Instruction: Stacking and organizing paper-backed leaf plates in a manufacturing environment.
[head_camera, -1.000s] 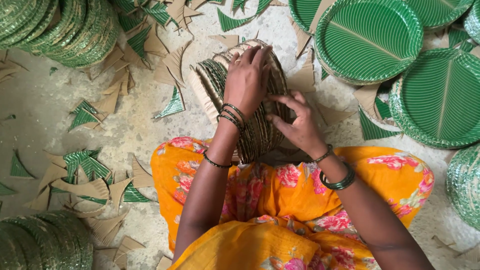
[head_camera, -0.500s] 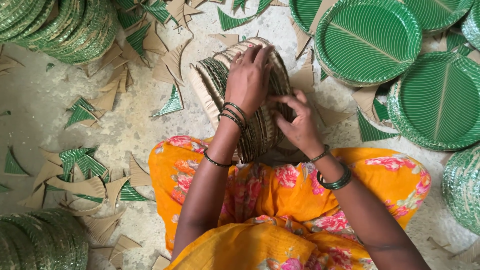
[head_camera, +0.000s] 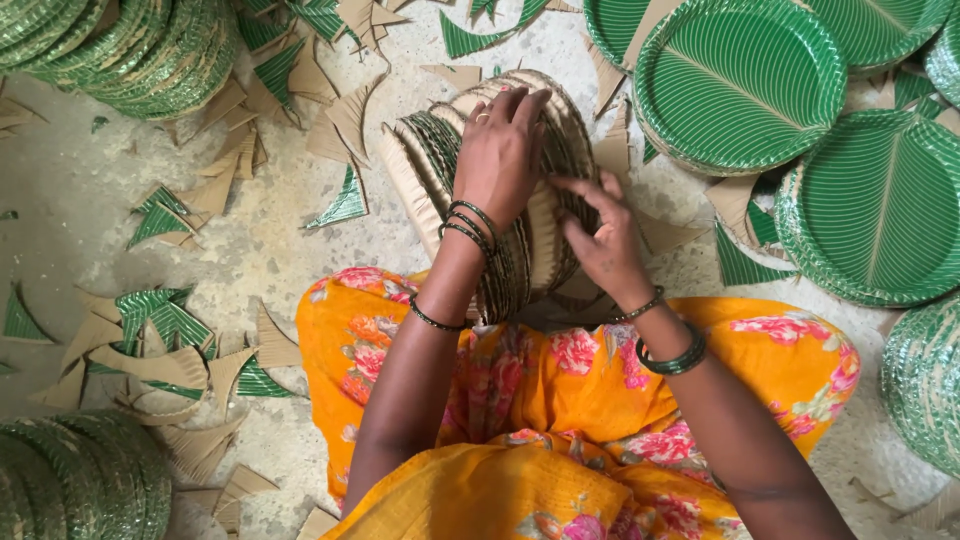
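A stack of round paper plates (head_camera: 440, 160) stands on edge against my lap, tan backs and green rims showing. My left hand (head_camera: 497, 155) lies over the top of the stack with its fingers curled onto the plates' rims. My right hand (head_camera: 600, 235) presses against the stack's right side, fingers spread between the plates. Both wrists carry dark bangles. An orange flowered cloth (head_camera: 560, 400) covers my lap below the stack.
Flat green leaf-patterned plates (head_camera: 740, 80) lie on the floor at the upper right and right (head_camera: 880, 210). Long rolls of stacked plates lie at the upper left (head_camera: 120, 50) and lower left (head_camera: 70, 480). Green and tan paper offcuts (head_camera: 150, 340) litter the concrete floor.
My right hand has shifted slightly up along the right side of the stack, its fingers working among the plates. My left hand stays on top.
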